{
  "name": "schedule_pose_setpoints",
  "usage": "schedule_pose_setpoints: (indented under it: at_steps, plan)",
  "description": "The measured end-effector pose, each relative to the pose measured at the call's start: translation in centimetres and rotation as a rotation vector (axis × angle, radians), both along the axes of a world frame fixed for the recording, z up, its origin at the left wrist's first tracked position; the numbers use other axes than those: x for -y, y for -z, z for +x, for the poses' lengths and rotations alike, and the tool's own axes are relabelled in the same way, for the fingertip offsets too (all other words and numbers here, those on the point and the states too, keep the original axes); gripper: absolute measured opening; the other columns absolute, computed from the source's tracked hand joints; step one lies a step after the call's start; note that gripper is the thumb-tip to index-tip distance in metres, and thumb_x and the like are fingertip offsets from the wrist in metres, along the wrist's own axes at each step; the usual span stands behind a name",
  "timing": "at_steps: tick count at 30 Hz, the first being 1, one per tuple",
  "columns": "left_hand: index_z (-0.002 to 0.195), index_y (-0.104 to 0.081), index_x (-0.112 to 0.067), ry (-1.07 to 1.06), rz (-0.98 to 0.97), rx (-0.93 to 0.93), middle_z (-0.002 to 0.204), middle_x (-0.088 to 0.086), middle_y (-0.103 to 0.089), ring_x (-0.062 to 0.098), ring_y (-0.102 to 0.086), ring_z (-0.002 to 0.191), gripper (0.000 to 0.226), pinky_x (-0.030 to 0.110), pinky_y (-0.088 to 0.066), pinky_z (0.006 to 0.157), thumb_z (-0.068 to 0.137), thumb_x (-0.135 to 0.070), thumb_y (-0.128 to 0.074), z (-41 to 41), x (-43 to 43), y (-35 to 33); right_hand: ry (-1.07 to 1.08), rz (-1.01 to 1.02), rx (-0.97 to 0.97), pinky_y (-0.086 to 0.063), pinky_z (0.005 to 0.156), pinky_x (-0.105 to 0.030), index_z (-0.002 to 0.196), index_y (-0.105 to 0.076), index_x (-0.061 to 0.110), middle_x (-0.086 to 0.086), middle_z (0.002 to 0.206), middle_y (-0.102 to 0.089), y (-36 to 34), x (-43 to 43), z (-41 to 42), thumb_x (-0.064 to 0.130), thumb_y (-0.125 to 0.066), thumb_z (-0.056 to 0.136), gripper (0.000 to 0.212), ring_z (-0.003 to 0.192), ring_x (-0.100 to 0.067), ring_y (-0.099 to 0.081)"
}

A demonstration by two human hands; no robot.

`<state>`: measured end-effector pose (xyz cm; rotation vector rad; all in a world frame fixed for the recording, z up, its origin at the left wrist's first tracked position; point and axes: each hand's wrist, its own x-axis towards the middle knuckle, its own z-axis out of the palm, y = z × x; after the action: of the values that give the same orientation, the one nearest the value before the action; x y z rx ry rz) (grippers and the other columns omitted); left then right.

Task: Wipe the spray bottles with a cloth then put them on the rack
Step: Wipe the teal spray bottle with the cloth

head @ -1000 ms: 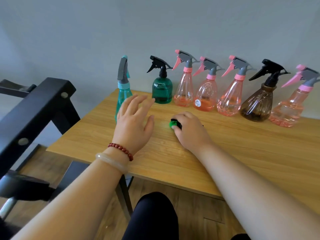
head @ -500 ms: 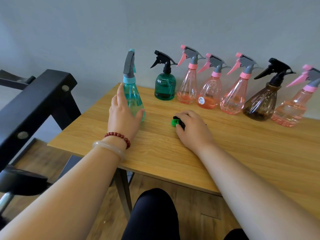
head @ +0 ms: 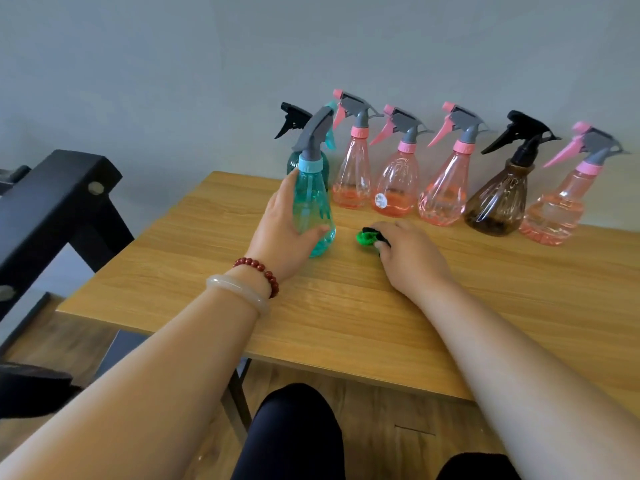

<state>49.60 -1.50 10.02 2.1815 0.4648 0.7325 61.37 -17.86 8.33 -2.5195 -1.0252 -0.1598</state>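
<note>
Rack [head: 59,199]: black frame, far left, beside the table [head: 346,306]. Teal spray bottle [head: 311,209]: upright, long axis vertical, gripped round its body by the left hand [head: 280,233]. Green cloth [head: 366,238]: on the table just right of the bottle, pinned under the right hand's [head: 412,263] curled fingers. Remaining bottles [head: 394,188]: rear row, untouched.

- The dark green bottle [head: 294,121] is mostly hidden behind the teal bottle [head: 313,209].
- The green cloth [head: 365,238], right of the teal bottle, lies mostly under the right hand [head: 412,259].
- The black rack [head: 52,209], left of the teal bottle, is cut off.
</note>
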Motion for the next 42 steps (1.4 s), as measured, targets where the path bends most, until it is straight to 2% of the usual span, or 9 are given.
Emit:
schedule_pose_setpoints:
  at_steps: [6,11,13,16,19,26,31,37,42]
  plan:
    - [0.157,-0.011,-0.028,0.175,-0.063,-0.046,0.159,-0.005,-0.029,0.012,-0.029,0.145,0.093,0.031,-0.032,0.115,0.088,-0.02,-0.073,2.6,3.1,-0.4,0.148,0.337,0.028,-0.036,0.096,-0.027,0.139,-0.052,0.015,-0.009,0.132,-0.057,-0.7,3.4,1.6,0.015,-0.055,0.098,0.041,0.122,-0.026,-0.051]
    - [0.157,-0.01,-0.026,0.316,-0.068,-0.109,0.159,-0.006,-0.027,-0.006,-0.021,0.133,0.094,0.019,-0.025,0.113,0.088,-0.016,-0.073,3.8,5.0,0.0,0.157,0.584,0.034,-0.031,0.066,-0.01,0.123,-0.056,0.014,0.004,0.103,-0.059,-1.6,3.9,1.5,0.016,-0.059,0.096,0.027,0.09,-0.011,-0.051]
    - [0.157,-0.009,-0.024,0.348,-0.043,-0.11,0.159,-0.007,-0.028,-0.008,-0.022,0.133,0.093,0.017,-0.024,0.113,0.089,-0.014,-0.071,4.2,5.1,-0.2,0.121,0.609,0.097,-0.032,0.068,-0.001,0.116,-0.059,0.013,0.008,0.097,-0.055,-1.9,3.9,1.5,0.015,-0.059,0.095,0.021,0.086,-0.006,-0.047]
    - [0.157,-0.009,-0.028,0.334,-0.142,-0.01,0.149,-0.017,-0.03,-0.006,-0.027,0.134,0.095,0.019,-0.029,0.111,0.087,-0.024,-0.073,4.4,5.6,-1.1,0.107,0.652,0.183,-0.028,0.077,0.004,0.112,-0.062,0.008,0.006,0.099,-0.05,-2.0,4.0,1.4,0.009,-0.062,0.093,0.02,0.089,-0.001,-0.041]
    - [0.156,-0.014,-0.028,0.198,-0.2,0.237,0.144,-0.014,-0.039,-0.006,-0.042,0.127,0.098,0.008,-0.038,0.099,0.08,-0.039,-0.075,4.4,6.5,-3.0,0.104,0.706,0.19,-0.026,0.082,0.006,0.116,-0.062,0.003,0.0,0.108,-0.048,-2.1,4.3,1.3,0.008,-0.062,0.093,0.023,0.094,0.004,-0.037]
    - [0.114,-0.066,-0.024,0.114,-0.235,0.355,0.096,-0.011,-0.071,-0.003,-0.067,0.087,0.02,0.02,-0.055,0.08,0.096,-0.018,-0.062,5.8,6.8,-5.7,0.105,0.886,0.278,-0.028,0.089,0.002,0.123,-0.058,0.004,0.006,0.11,-0.052,-4.7,4.6,0.6,0.011,-0.057,0.095,0.028,0.101,0.002,-0.044]
    - [0.103,-0.065,-0.032,0.155,-0.343,0.375,0.09,-0.007,-0.074,0.01,-0.071,0.088,0.018,0.034,-0.059,0.085,0.096,-0.015,-0.062,5.8,7.1,-5.4,0.028,0.832,0.496,-0.041,0.096,-0.022,0.118,-0.064,0.007,-0.002,0.112,-0.064,-7.9,3.2,0.8,0.013,-0.055,0.096,0.025,0.106,-0.015,-0.056]
    - [0.114,-0.07,-0.021,0.164,-0.405,0.373,0.099,-0.002,-0.076,0.013,-0.071,0.095,0.021,0.041,-0.057,0.091,0.095,-0.016,-0.065,6.0,6.8,-5.3,-0.165,0.514,0.659,-0.046,0.092,-0.039,0.109,-0.072,0.015,0.0,0.113,-0.069,-9.9,1.1,2.6,0.02,-0.052,0.097,0.023,0.106,-0.021,-0.061]
    - [0.11,-0.068,-0.029,0.186,-0.412,0.376,0.1,-0.001,-0.075,0.016,-0.072,0.096,0.02,0.041,-0.058,0.09,0.094,-0.016,-0.065,6.0,6.7,-5.1,-0.105,0.595,0.427,-0.031,0.076,0.001,0.106,-0.069,0.008,0.004,0.099,-0.06,-10.7,1.1,3.2,0.017,-0.049,0.1,0.022,0.089,-0.002,-0.047]
